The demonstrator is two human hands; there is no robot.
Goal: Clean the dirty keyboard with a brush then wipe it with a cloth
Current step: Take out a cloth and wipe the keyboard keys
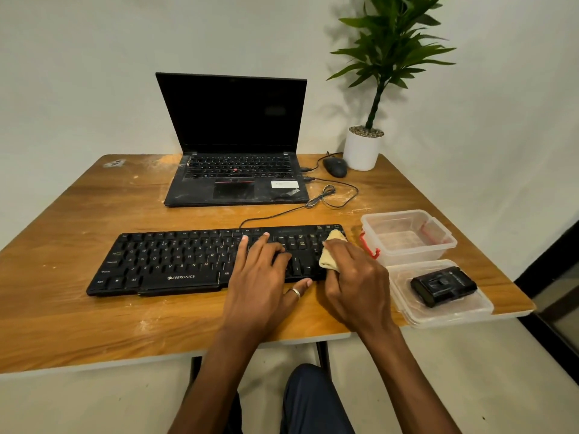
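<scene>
1. The Zebronics keyboard [175, 264] lies on the wooden table [94, 324]; the left hand [260, 286] rests flat on its keys, fingers straight, likely to steady it;
2. the right hand [354, 283] grips a bunched yellow cloth [329, 252] against the right-end keys; wiping seems underway.

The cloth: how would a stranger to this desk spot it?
Find the wooden table and the black keyboard nearest its front edge. At the keyboard's right end, the right hand grips the cloth: small, crumpled, pale yellow against the black keys.
</scene>
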